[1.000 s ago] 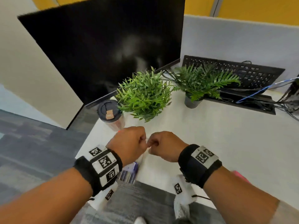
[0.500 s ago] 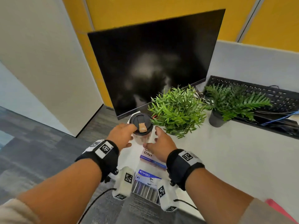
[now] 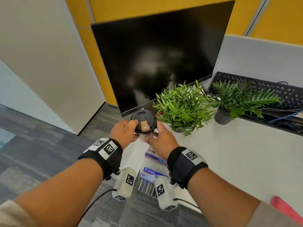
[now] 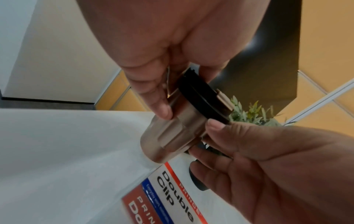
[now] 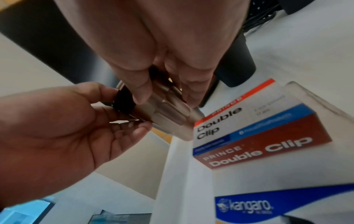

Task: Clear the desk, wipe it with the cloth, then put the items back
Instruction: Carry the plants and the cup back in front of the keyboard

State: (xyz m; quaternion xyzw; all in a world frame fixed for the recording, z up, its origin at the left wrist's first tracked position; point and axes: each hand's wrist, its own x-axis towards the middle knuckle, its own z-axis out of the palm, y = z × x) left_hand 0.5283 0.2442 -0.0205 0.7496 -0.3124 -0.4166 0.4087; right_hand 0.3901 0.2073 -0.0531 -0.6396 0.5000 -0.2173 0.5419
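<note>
Travel cup [image 3: 144,123], black lid: gripped by left hand [image 3: 123,133] and right hand [image 3: 161,141], fingers curled round its sides; its body is largely hidden in the head view; whether it touches the white desk [image 3: 229,153] cannot be told. Double Clip box [image 5: 254,125] and Kangaro box [image 5: 268,203]: partly covered by wrists. Behind: monitor [image 3: 160,61], two potted plants [image 3: 183,108], keyboard [image 3: 270,90] cut off. Pink item [image 3: 285,208]: cropped, unidentifiable. Yellow wall [image 3: 147,7].
</note>
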